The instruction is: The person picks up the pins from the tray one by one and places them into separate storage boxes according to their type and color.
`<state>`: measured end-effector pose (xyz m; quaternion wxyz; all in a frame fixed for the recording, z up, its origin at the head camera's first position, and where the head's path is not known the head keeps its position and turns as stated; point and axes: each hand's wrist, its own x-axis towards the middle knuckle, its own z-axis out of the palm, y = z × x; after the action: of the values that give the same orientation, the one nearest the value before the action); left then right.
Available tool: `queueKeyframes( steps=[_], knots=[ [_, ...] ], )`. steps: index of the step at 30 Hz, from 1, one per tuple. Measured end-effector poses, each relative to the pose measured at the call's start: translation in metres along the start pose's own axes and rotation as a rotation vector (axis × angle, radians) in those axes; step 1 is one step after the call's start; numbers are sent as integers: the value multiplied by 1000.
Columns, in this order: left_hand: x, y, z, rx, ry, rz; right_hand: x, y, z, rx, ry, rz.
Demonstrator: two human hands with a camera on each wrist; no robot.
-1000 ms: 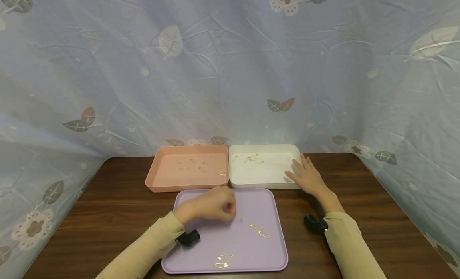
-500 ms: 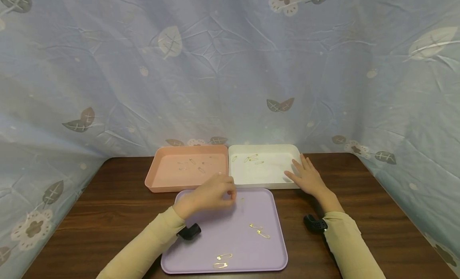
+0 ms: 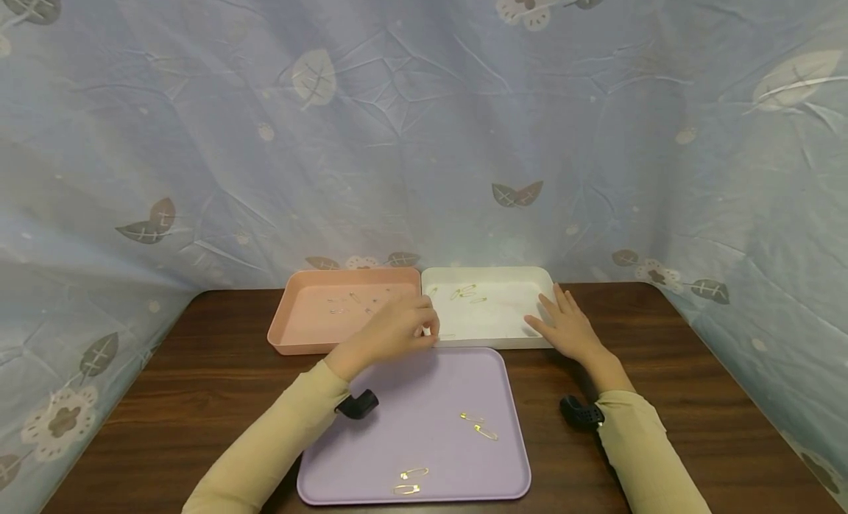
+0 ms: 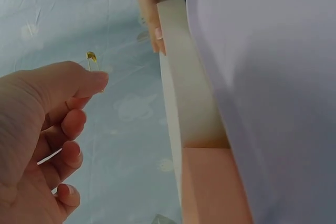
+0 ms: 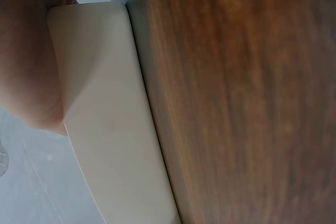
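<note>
Between thumb and index finger, my left hand (image 3: pixel 394 328) pinches a gold safety pin (image 4: pixel 92 62); in the head view it is over the near edges where the pink tray (image 3: pixel 301 330) and white tray (image 3: pixel 523 336) meet. My right hand (image 3: pixel 571 326) rests on the right end of the white tray, fingers spread. Several gold safety pins (image 3: pixel 468 294) lie inside the white tray. Small silver-looking safety pins (image 3: pixel 355 297) lie in the pink one, partly hidden by my left hand. More gold safety pins (image 3: pixel 486 431) lie on the purple tray (image 3: pixel 424 396).
The purple tray sits in front of the pink and white trays on a dark wooden table (image 3: pixel 199 381). Two gold safety pins (image 3: pixel 407 489) lie near its front edge. A patterned fabric curtain (image 3: pixel 397 131) hangs behind the table.
My left hand has lifted from over the purple tray, moving away from me to the trays at the back, with the gold safety pin. My right hand has stayed in place.
</note>
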<state>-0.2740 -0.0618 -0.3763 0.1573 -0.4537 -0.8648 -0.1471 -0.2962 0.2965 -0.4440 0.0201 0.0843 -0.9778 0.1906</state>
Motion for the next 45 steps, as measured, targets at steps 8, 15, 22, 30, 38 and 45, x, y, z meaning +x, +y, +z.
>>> queueKeyframes(
  steps=[8, 15, 22, 30, 38, 45],
  knots=[
    [13, -4, -4, 27, 46, -49, 0, 1, 1, -5, -7, 6],
    [24, -10, -3, 60, 75, -71, -1, -1, 1, 24, 19, -6],
    [36, -15, 0, 36, 99, -154, -2, -1, 1, 35, 34, -15],
    [51, -21, 4, 47, 60, -296, 0, 1, 1, -7, -2, 6],
    [63, -29, 14, 32, 97, -395, 0, 1, 1, -15, 4, 0],
    [69, -33, 22, -5, 105, -480, 0, 1, 1, -11, -1, 9]
  ],
)
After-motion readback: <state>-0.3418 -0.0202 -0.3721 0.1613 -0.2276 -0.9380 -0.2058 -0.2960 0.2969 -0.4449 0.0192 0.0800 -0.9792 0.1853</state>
